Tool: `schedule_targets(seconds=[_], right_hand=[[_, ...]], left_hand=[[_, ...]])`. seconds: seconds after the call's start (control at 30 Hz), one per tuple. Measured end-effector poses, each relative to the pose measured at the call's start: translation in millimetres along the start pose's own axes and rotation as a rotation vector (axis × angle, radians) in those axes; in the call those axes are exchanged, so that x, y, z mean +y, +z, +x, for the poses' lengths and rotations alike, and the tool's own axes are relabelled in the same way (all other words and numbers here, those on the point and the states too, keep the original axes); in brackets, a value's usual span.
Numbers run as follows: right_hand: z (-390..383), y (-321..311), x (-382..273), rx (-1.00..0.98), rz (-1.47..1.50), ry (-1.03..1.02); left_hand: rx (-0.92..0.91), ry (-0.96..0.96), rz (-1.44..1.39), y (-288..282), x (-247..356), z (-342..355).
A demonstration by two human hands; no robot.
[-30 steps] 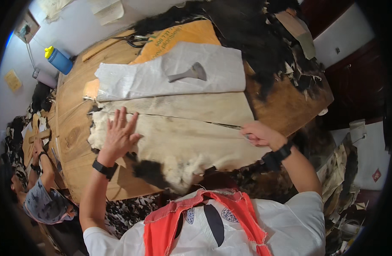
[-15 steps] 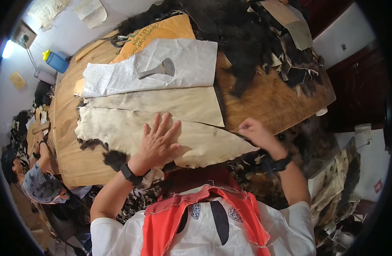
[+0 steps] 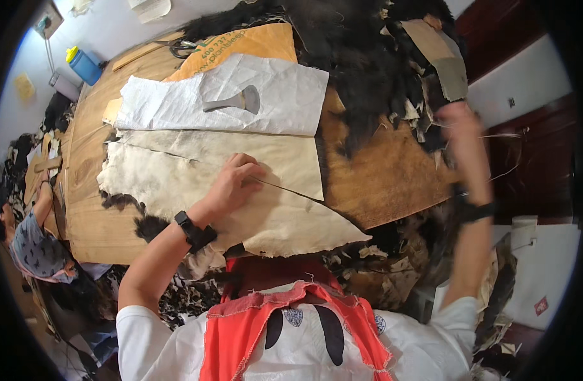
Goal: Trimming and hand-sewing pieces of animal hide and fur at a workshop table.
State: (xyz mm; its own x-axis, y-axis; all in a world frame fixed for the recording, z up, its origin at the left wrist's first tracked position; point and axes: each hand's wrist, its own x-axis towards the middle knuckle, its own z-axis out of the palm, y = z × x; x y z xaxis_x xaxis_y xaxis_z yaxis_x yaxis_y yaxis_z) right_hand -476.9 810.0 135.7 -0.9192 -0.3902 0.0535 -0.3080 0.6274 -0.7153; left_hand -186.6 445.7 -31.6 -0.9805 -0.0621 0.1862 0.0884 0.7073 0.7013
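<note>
Head view, looking down on a wooden table point(image 3: 393, 184). Left hand point(image 3: 234, 184) pressed flat on a pale hide point(image 3: 196, 184), fingers bent and close together, tips at the cut edge where two pieces of hide meet; nothing gripped. Black watch point(image 3: 195, 232) on the left wrist. Hide spread skin side up across the near half of the table, dark fur showing along its left edge, one corner hanging over the near edge just in front of the red vest point(image 3: 266, 330).

Right hand point(image 3: 459, 124) raised over the far right side of the table, well apart from the hide, blurred; cannot tell whether the fingers are spread or closed, nor whether anything is held. Black band point(image 3: 475, 211) on the right wrist.

Beyond the hide, touching its far edge, a white woven sack point(image 3: 278, 95) lying flat, with a grey fan-shaped metal tool point(image 3: 237, 101) resting on it. Behind the sack, an orange bag point(image 3: 259, 41). Black fur pile point(image 3: 367, 57) heaped on the far right of the table, scraps of skin scattered around it. Blue container with a yellow cap point(image 3: 83, 63) at the far left. Another person point(image 3: 34, 247) low at the left edge, beside the table.
</note>
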Motion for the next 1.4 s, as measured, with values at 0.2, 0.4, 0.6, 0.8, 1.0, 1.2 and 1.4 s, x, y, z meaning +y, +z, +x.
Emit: schedule_targets(seconds=[0.2,0.4,0.6,0.8,1.0,1.2,1.4], right_hand=[[-77,231,-68,-0.636,-0.062,-0.361],[-87,274,-40,-0.542,-0.086,-0.531],[-86,271,-47,-0.565,-0.075,-0.451],[-71,259,-53,-0.644,-0.012,-0.496],[-41,263,-46,-0.706,0.086,-0.715],[-37,270,-34,-0.694,0.272,-0.542],[-40,272,-39,-0.645,0.15,-0.64]], left_hand=[[-0.007,-0.078,-0.119,7,-1,2],[0.01,0.04,0.114,6,1,5],[0.051,-0.184,-0.12,12,5,12],[0.042,-0.143,-0.108,10,1,5],[0.058,-0.131,-0.143,16,-3,10],[0.043,-0.179,-0.208,16,-7,11],[0.051,-0.153,-0.125,15,-7,10]])
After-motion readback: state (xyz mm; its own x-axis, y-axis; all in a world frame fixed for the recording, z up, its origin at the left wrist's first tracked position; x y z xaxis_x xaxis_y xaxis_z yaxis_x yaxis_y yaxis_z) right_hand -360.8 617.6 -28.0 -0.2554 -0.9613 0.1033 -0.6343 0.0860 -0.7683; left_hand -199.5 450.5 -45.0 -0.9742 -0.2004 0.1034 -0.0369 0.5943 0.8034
